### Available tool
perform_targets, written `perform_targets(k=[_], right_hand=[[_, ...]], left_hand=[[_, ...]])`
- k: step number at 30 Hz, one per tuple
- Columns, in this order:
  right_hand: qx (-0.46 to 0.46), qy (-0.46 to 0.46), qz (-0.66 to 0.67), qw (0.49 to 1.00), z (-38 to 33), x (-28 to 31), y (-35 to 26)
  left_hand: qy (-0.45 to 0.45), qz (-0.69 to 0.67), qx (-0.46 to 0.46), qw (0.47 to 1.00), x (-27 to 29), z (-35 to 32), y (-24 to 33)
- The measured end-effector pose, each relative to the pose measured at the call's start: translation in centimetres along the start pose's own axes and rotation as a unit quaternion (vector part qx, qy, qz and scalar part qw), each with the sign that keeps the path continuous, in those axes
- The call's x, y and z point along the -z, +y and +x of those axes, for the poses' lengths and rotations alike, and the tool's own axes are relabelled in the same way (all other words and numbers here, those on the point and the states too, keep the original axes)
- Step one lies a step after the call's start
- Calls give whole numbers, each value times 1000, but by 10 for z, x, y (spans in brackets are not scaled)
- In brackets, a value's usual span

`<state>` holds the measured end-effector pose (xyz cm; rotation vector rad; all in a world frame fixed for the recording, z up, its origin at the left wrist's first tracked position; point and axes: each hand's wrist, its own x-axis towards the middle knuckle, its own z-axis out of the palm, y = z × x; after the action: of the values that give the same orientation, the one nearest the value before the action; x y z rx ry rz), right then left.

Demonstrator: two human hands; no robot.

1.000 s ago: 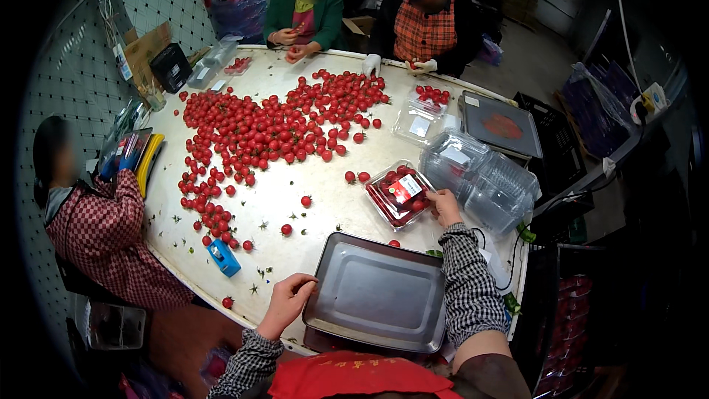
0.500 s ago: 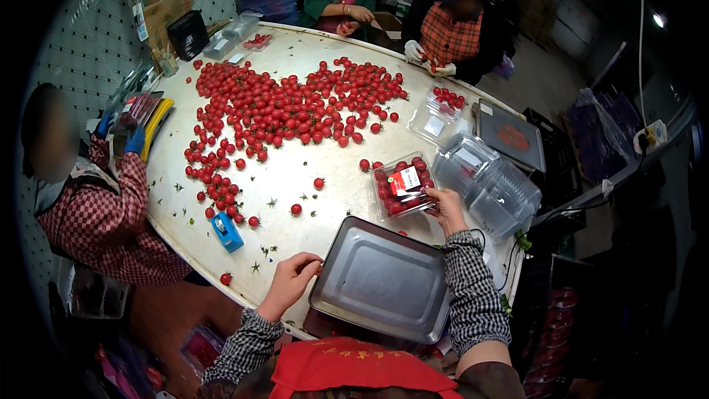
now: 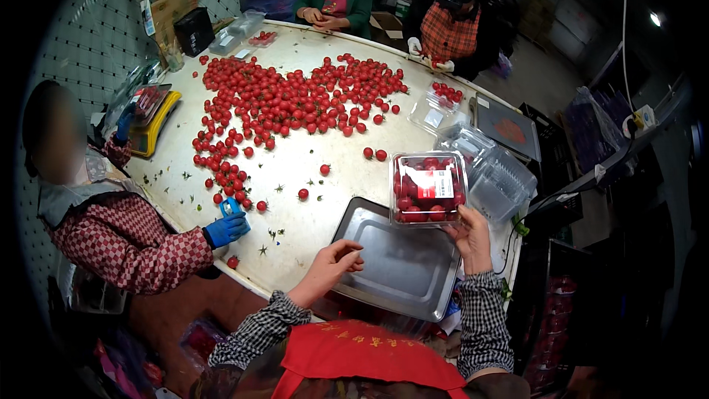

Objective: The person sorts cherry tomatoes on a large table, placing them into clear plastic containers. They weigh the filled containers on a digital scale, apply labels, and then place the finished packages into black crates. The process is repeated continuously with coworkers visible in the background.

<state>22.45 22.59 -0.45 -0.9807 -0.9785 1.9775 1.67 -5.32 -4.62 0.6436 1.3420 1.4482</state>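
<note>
- Punnet (image 3: 428,188) of red tomatoes: we are gripping it in our right hand (image 3: 471,236), just above the steel tray (image 3: 399,266) near the bench's (image 3: 295,177) right edge.
- Our left hand (image 3: 330,270) is hovering empty, fingers loosely curled.
- Gripping one corner only, we are risking it tipping, we judge.

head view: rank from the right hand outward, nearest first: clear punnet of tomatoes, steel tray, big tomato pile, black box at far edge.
From the right hand:
1. Punnet, held at the fingertips.
2. Steel tray, just left of the hand.
3. Tomato pile, mid-table, up and left.
4. Black box, far left edge.
</note>
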Motion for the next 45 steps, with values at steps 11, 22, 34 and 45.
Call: perform_targets(k=[11, 22, 34, 45], right_hand=[[-81, -8, -153, 985, -132, 47, 89], [-30, 18, -145, 989, -128, 63, 112], [27, 42, -144, 988, -115, 43, 141], [-16, -38, -11, 999, -132, 35, 115]], left_hand=[[61, 193, -17, 979, -26, 5, -38], [44, 317, -86, 943, -32, -11, -25], [59, 237, -5, 970, -7, 1, -36], [-10, 16, -28, 999, -11, -18, -16]])
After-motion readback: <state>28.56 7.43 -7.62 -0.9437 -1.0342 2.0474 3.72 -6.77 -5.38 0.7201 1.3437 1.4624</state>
